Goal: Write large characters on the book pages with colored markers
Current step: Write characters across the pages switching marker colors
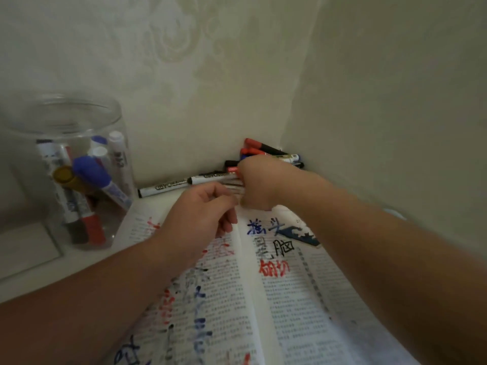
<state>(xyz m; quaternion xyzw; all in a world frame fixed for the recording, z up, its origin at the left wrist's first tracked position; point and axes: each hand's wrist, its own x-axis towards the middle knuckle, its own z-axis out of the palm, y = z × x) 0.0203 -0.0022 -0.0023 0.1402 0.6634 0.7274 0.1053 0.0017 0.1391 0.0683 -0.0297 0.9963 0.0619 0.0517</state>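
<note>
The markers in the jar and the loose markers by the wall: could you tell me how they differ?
The jar markers stand or lean inside the clear jar; the loose markers lie flat against the wall. The right hand grips a loose marker; no hand touches the jar markers. Both include red and blue.

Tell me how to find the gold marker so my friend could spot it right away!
Start at the big clear jar standing left of the open book. Inside, look just left of the fat blue cap. The gold marker is the only one with a yellowish-gold end, while its neighbours show blue, white, red or black.
</note>
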